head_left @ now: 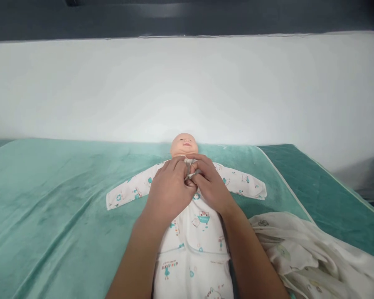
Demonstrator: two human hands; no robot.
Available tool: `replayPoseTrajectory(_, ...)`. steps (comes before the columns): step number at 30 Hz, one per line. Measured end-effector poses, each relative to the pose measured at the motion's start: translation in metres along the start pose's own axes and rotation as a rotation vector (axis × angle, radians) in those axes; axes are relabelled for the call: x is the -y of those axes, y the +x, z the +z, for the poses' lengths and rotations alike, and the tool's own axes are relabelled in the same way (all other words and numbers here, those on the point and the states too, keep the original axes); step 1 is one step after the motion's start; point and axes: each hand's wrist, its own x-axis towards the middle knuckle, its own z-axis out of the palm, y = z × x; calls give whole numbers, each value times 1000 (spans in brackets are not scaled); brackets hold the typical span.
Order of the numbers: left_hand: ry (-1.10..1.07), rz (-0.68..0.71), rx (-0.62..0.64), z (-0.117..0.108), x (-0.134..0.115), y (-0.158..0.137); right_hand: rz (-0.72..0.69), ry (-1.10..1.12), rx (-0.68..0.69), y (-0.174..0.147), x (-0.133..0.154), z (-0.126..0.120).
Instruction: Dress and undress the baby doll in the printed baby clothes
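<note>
A baby doll [184, 144] lies on its back, its head toward the wall. It wears a white printed baby top [202, 232] with both long sleeves spread out to the sides. Below the top's hem are matching printed pants [190, 278]. My left hand [173, 185] and my right hand [209, 178] meet at the doll's upper chest, just under its chin. The fingers of both are closed on the front edges of the top near the neckline. My fingers hide any fastener there.
A green sheet [65, 199] covers the bed, with wrinkles on the left. At the lower right lies a crumpled white printed cloth [311, 253]. A white wall [187, 83] rises behind the doll's head, with a dark band [187, 18] above.
</note>
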Motion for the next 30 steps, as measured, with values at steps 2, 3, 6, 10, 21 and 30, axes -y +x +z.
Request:
replayPoseTrajectory(2, -5, -19, 16, -3, -3, -1, 31, 78, -11, 0, 0, -1)
replayPoseTrajectory(3, -26, -21, 35, -5, -4, -1, 44, 114, -14, 0, 0, -1)
replayPoseTrajectory(6, -157, -23, 128, -14, 2, -1, 61, 188, -29, 0, -1, -3)
replayPoseTrajectory(10, -349, -54, 287, -26, 17, 0, 90, 289, -71, 1, -1, -4)
replayPoseTrajectory(21, -396, 125, 543, -40, 31, -3, 131, 336, -323, 1, -8, -5)
replayPoseTrajectory(30, -480, 182, 594, -38, 46, -1, -193, -122, 66, -9, 25, -10)
